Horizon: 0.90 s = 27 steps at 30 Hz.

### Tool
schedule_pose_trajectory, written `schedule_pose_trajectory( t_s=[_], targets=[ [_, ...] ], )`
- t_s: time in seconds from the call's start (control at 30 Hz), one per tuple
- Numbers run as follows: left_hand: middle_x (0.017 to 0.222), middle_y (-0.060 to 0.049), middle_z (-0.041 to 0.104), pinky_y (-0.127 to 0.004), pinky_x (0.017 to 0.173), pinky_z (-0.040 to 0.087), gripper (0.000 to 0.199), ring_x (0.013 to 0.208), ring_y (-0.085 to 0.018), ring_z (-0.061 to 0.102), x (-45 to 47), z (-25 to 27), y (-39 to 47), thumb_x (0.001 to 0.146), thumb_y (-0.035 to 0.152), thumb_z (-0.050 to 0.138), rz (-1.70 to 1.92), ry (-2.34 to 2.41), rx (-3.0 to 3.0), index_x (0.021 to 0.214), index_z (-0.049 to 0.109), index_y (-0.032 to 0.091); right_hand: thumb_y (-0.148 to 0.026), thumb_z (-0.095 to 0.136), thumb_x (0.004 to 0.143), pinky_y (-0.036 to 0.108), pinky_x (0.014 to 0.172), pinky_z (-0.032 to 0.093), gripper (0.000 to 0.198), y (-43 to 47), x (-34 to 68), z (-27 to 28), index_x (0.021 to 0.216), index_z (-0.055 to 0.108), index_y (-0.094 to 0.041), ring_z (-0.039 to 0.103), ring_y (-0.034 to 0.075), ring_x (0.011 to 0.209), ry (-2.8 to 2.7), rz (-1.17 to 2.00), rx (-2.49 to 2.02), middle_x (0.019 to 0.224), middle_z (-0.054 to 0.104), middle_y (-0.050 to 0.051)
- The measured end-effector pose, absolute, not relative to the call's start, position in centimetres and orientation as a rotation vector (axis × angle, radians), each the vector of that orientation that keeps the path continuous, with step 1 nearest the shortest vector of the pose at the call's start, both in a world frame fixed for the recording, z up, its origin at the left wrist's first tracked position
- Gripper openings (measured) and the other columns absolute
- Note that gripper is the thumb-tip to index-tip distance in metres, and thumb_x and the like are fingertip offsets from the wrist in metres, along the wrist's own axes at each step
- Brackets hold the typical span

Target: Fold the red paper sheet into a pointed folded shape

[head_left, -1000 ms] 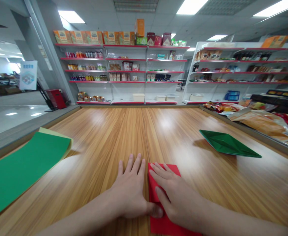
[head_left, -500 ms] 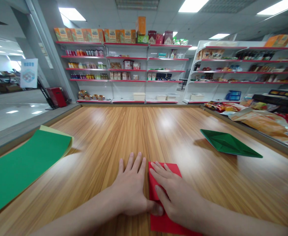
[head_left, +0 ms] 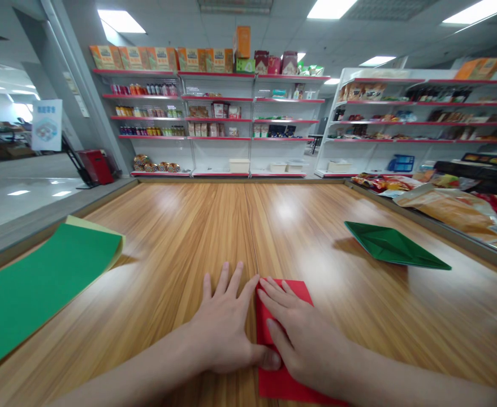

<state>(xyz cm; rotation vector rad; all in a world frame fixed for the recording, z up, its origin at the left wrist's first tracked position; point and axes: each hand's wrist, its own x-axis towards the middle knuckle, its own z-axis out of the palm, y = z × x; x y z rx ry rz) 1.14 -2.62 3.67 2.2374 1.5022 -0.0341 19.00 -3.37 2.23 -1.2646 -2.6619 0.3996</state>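
A folded sheet of red paper (head_left: 299,289) lies flat on the wooden table (head_left: 214,226), close in front of me. My right hand (head_left: 297,325) rests on top of it, fingers stretched out and pressing it down, covering much of its middle. To its left, my left hand (head_left: 227,328) lies spread on the table. Its thumb reaches over the red paper's left part, and its index fingertip touches the paper's upper left corner. Neither hand grasps anything.
A folded dark green paper piece (head_left: 396,246) stands slightly raised at the right. Green paper sheets (head_left: 48,277) with a curled yellowish edge lie at the left. Packaged snacks (head_left: 456,209) line the right edge. Stocked shelves (head_left: 218,118) stand beyond the table.
My left index finger has swung right to the red paper's upper corner. My right hand stays pressed on the paper, and the view has shifted very slightly.
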Motion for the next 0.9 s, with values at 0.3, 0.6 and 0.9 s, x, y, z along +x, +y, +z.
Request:
schedule_pose_trajectory(
  t_s=[0.3, 0.6, 0.9],
  targets=[
    [0.154, -0.015, -0.008, -0.067, 0.105, -0.003, 0.119, 0.135, -0.042, -0.016, 1.2, 3.3, -2.5, 0.056, 0.077, 0.058, -0.023, 1.475, 2.269, 0.149, 0.01, 0.02, -0.017, 0.041, 0.086, 0.046, 0.113, 0.025, 0.056, -3.4, 19.0, 2.1, 0.14, 0.037, -0.005, 0.023, 0.027, 0.139, -2.609, 0.477, -1.238, 0.147, 0.031, 0.016],
    [0.153, -0.013, -0.011, -0.063, 0.108, -0.005, 0.122, 0.136, -0.037, -0.018, 1.2, 2.8, -2.6, 0.059, 0.074, 0.054, -0.041, 1.493, 2.286, 0.147, 0.002, 0.007, -0.019, 0.04, 0.087, 0.046, 0.113, 0.024, 0.055, -3.4, 18.8, 2.8, 0.14, 0.039, -0.004, 0.023, 0.029, 0.138, -2.704, 0.438, -1.293, 0.147, 0.031, 0.017],
    [0.153, -0.013, -0.012, -0.062, 0.109, -0.004, 0.127, 0.136, -0.038, -0.019, 1.1, 2.9, -2.5, 0.056, 0.078, 0.055, -0.047, 1.488, 2.273, 0.147, 0.0, 0.008, -0.019, 0.042, 0.086, 0.047, 0.112, 0.026, 0.054, -3.4, 19.1, 2.7, 0.139, 0.041, -0.005, 0.025, 0.03, 0.138, -2.685, 0.446, -1.253, 0.147, 0.031, 0.017]
  ],
)
